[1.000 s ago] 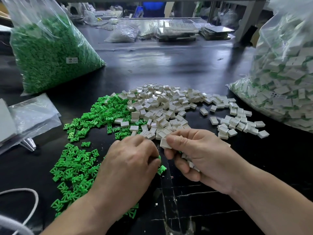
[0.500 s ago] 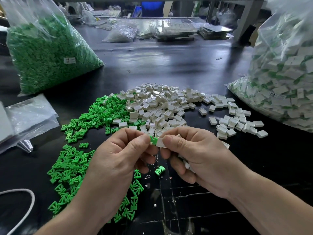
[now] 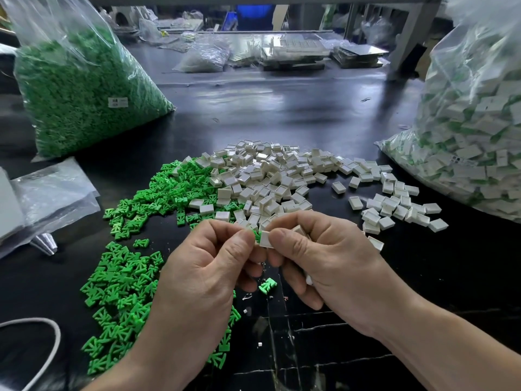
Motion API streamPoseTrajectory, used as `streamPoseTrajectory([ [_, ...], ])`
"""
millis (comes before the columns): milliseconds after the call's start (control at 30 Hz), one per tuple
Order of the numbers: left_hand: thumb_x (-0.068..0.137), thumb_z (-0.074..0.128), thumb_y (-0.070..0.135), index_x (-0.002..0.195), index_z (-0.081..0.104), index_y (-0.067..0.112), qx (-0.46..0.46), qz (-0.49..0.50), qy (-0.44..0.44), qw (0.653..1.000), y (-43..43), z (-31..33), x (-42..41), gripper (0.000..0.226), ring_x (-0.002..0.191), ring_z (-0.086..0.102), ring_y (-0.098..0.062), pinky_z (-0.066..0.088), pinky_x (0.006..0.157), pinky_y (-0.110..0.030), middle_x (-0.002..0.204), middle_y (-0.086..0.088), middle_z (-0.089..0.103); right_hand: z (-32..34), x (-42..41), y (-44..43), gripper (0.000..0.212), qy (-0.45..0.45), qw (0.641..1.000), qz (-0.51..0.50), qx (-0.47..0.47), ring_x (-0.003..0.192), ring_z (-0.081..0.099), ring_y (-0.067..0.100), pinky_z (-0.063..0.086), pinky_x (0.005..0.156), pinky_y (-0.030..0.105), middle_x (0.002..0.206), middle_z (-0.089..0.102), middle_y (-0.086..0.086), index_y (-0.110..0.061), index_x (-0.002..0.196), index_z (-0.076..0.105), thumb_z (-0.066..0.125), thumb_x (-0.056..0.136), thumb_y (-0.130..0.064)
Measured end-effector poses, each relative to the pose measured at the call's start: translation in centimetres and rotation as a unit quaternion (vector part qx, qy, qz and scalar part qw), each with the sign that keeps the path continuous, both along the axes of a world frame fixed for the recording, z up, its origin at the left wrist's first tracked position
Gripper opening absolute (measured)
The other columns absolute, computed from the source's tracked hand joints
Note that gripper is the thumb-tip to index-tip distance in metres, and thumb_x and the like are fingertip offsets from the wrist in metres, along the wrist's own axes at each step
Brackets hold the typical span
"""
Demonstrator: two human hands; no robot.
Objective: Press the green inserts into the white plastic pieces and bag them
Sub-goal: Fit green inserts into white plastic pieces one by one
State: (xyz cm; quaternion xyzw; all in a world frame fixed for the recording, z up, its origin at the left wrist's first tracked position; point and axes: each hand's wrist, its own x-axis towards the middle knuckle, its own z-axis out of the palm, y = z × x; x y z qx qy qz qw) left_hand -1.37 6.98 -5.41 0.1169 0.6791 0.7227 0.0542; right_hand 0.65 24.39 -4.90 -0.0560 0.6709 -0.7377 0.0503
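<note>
Green insert (image 3: 257, 235): one, pinched by left hand (image 3: 203, 275) fingers (image 3: 239, 245); right hand (image 3: 327, 263) fingers (image 3: 284, 241) pinch one white piece (image 3: 265, 239).

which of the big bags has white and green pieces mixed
The clear bag on the right; the big bag on the left is filled with green only.

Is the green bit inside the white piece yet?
Not all the way. The left hand pinches the green insert, part showing beside the white piece the right hand pinches.
</note>
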Motion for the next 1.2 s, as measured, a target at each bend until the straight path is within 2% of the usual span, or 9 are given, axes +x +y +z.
streamPoseTrajectory([
  [200, 0.081, 0.071, 0.043, 0.074, 0.068, 0.024, 0.038, 0.005, -0.031, 0.999, 0.8, -0.6, 0.2, 0.021, 0.063, 0.061, -0.020, 0.050, 0.054, -0.026, 0.074, -0.010, 0.068, 0.0, 0.0, -0.8, 0.014, 0.000, 0.999, -0.043, 0.008, 0.045, 0.048, 0.017, 0.037, 0.037, 0.024, 0.067, 0.061, 0.007, -0.020, 0.086, 0.070, 0.062, 0.098, -0.023],
  [333, 0.083, 0.060, 0.036, 0.073, 0.066, 0.027, 0.057, 0.028, -0.018, 0.998, 1.2, -0.9, 0.4, 0.015, 0.062, 0.060, -0.020, 0.048, 0.056, -0.029, 0.072, -0.008, 0.067, 0.1, 0.3, -1.8, 0.015, 0.008, 0.998, -0.062, -0.008, 0.044, 0.047, 0.019, 0.037, 0.037, 0.024, 0.063, 0.060, 0.007, -0.024, 0.085, 0.069, 0.062, 0.096, -0.031],
  [533, 0.077, 0.063, 0.049, 0.074, 0.064, 0.028, 0.080, 0.046, -0.019, 0.996, 1.5, -1.2, 0.8, 0.021, 0.061, 0.059, -0.022, 0.046, 0.060, -0.036, 0.069, -0.008, 0.065, 0.5, 0.8, -2.7, 0.015, 0.050, 0.994, -0.095, 0.019, 0.041, 0.051, 0.004, 0.041, 0.040, 0.015, 0.052, 0.057, -0.003, -0.027, 0.089, 0.067, 0.059, 0.100, -0.022],
  [800, 0.084, 0.058, 0.033, 0.067, 0.063, 0.028, 0.115, 0.043, -0.029, 0.992, 2.1, -1.2, 1.1, 0.018, 0.048, 0.058, -0.013, 0.047, 0.046, -0.021, 0.058, -0.003, 0.061, 0.7, 1.1, -3.7, 0.017, 0.113, 0.984, -0.125, 0.062, 0.044, 0.056, 0.004, 0.048, 0.046, 0.019, 0.053, 0.060, -0.006, -0.019, 0.084, 0.067, 0.060, 0.099, -0.013],
  [967, 0.089, 0.054, 0.044, 0.073, 0.063, 0.023, 0.041, -0.006, 0.018, 0.999, 0.8, -0.4, -0.1, 0.028, 0.056, 0.060, -0.020, 0.051, 0.052, -0.025, 0.064, -0.006, 0.063, 1.4, 0.9, -2.4, 0.014, 0.038, 0.997, -0.068, 0.003, 0.039, 0.047, 0.010, 0.036, 0.036, 0.019, 0.056, 0.059, 0.000, -0.018, 0.085, 0.067, 0.060, 0.097, -0.022],
  [1033, 0.085, 0.049, 0.066, 0.081, 0.067, 0.022, 0.003, 0.014, 0.040, 0.999, 0.2, 0.0, -0.6, 0.047, 0.068, 0.065, -0.025, 0.057, 0.064, -0.036, 0.072, -0.006, 0.067, 1.4, 1.1, -2.1, 0.013, -0.001, 1.000, -0.007, -0.028, 0.038, 0.044, 0.010, 0.033, 0.035, 0.018, 0.061, 0.059, 0.000, -0.015, 0.088, 0.067, 0.061, 0.096, -0.023],
  [1100, 0.080, 0.045, 0.077, 0.092, 0.070, 0.021, 0.037, 0.008, 0.014, 0.999, 0.1, 0.3, -0.5, 0.062, 0.086, 0.069, -0.033, 0.055, 0.076, -0.053, 0.090, -0.009, 0.072, 1.4, 1.5, -2.5, 0.013, -0.017, 0.999, 0.043, -0.019, 0.038, 0.047, 0.007, 0.033, 0.034, 0.016, 0.064, 0.060, 0.000, -0.015, 0.088, 0.067, 0.061, 0.099, -0.019],
  [1133, 0.081, 0.043, 0.078, 0.098, 0.071, 0.019, 0.064, -0.009, -0.012, 0.998, 0.3, 0.5, -0.3, 0.068, 0.092, 0.070, -0.035, 0.054, 0.076, -0.052, 0.099, -0.012, 0.073, 1.3, 1.8, -2.9, 0.015, -0.019, 0.998, 0.059, -0.007, 0.039, 0.048, 0.005, 0.034, 0.034, 0.016, 0.064, 0.061, -0.002, -0.017, 0.085, 0.067, 0.061, 0.099, -0.020],
  [1200, 0.085, 0.036, 0.076, 0.099, 0.074, 0.011, 0.083, -0.054, -0.046, 0.994, 0.9, 0.7, 0.3, 0.076, 0.093, 0.071, -0.034, 0.058, 0.065, -0.036, 0.104, -0.018, 0.072, 1.2, 2.1, -3.7, 0.022, -0.029, 0.997, 0.070, 0.011, 0.038, 0.048, 0.002, 0.035, 0.035, 0.015, 0.057, 0.059, -0.006, -0.021, 0.077, 0.067, 0.061, 0.098, -0.024],
])
